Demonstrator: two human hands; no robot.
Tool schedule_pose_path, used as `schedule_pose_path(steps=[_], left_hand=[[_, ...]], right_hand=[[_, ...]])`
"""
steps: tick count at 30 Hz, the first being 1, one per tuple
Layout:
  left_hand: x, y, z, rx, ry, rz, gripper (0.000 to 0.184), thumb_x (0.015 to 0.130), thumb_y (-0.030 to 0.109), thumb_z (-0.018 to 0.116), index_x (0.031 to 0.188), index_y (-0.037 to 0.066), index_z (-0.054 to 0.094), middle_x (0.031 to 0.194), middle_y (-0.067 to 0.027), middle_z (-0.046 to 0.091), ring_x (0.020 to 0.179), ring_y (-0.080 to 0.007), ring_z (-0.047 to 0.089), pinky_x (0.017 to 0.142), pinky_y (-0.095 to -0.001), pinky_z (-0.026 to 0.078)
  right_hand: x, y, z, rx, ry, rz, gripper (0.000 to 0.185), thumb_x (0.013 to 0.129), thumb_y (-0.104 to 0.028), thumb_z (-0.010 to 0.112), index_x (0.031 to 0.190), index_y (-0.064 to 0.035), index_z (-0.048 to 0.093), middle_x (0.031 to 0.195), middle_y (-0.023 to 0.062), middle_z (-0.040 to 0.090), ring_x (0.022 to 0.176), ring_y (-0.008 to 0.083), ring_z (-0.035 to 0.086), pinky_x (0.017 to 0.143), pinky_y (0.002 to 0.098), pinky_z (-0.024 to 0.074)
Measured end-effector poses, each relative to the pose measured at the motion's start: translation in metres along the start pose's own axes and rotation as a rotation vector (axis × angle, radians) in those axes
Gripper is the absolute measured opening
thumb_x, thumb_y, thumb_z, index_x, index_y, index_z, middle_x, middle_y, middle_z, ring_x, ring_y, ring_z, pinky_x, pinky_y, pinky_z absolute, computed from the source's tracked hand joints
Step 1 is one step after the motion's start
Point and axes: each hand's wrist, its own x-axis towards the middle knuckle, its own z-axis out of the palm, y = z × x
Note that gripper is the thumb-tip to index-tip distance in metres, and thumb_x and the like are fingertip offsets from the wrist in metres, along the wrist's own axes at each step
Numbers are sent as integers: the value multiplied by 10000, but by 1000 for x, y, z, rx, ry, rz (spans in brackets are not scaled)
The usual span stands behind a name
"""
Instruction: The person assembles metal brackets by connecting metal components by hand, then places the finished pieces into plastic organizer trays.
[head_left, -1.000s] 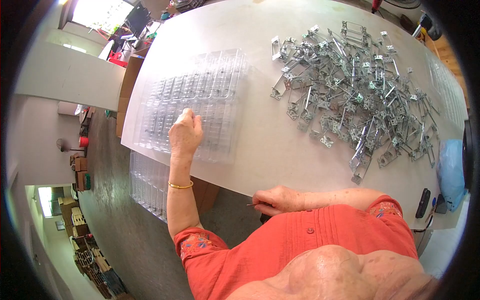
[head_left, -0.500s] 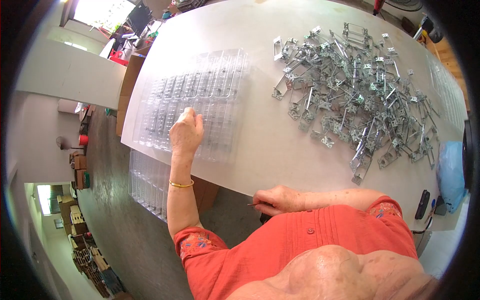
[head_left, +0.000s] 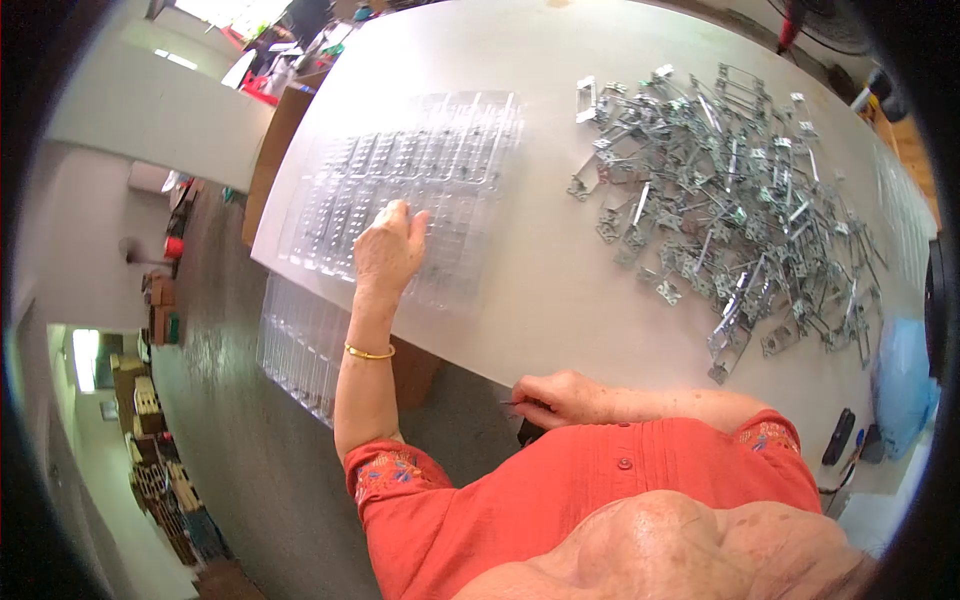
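Observation:
My left hand (head_left: 390,248), with a gold bracelet (head_left: 370,352) on its wrist, is over a clear plastic blister tray (head_left: 470,235). Its fingers are curled closed; whatever may be in them is hidden. Small metal parts show in rows of the tray's compartments. At the table's near edge, my right hand (head_left: 562,398) is closed around a thin, dark thing whose tip pokes out on the left. A black shape sits just below that hand, partly hidden by the red shirt, and I cannot tell what it is.
A large tangled heap of metal brackets (head_left: 720,210) covers the table's right half. Another clear tray (head_left: 298,345) lies below the table's left edge. At the right are a blue plastic bag (head_left: 902,385) and a black object (head_left: 838,437). Clear plastic sheets (head_left: 903,205) lie at the far right.
The view has shifted slightly, so the table things appear a little further right. My left hand stays over the tray, fingers still curled. The right hand keeps its closed grip.

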Motion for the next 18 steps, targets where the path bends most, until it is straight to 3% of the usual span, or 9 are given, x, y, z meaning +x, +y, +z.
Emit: schedule_pose_path(steps=[5,9,12,15,18], left_hand=[[-4,-18,-7,-28,303,63,273,1053,289,602,1116,34,674,1030,-185,727,918,-412,713,787,-502,566],[-10,-67,-30,-36,648,-57,261,1061,218,573,1131,-17,663,1059,-210,681,997,-388,656,898,-458,541],[-25,-125,-26,-90,837,-330,291,1066,188,543,1186,-61,634,1166,-241,643,1051,-366,628,1000,-444,485],[-35,-187,-6,-692,892,-729,298,1058,164,535,1236,-62,612,1218,-221,647,1101,-330,625,1009,-419,480],[-41,-201,6,-943,777,-977,517,1065,355,527,1387,-47,563,1352,-210,619,1167,-327,613,999,-423,492]], right_hand=[[3,-3,1,-44,33,-9,140,981,-138,695,1069,-69,610,824,164,683,713,333,681,645,430,553],[3,-7,2,-48,52,22,134,965,-121,711,1037,-59,616,827,162,689,730,334,693,647,428,556],[5,-5,2,-63,53,-16,135,955,-105,712,1027,-48,613,831,162,692,725,341,697,639,428,556],[6,-6,1,-74,53,-42,138,944,-87,712,1026,-41,612,831,164,692,716,347,698,633,425,558],[8,-15,-2,-106,43,-29,144,934,-72,716,1030,-42,614,829,166,691,714,349,701,634,421,562]])
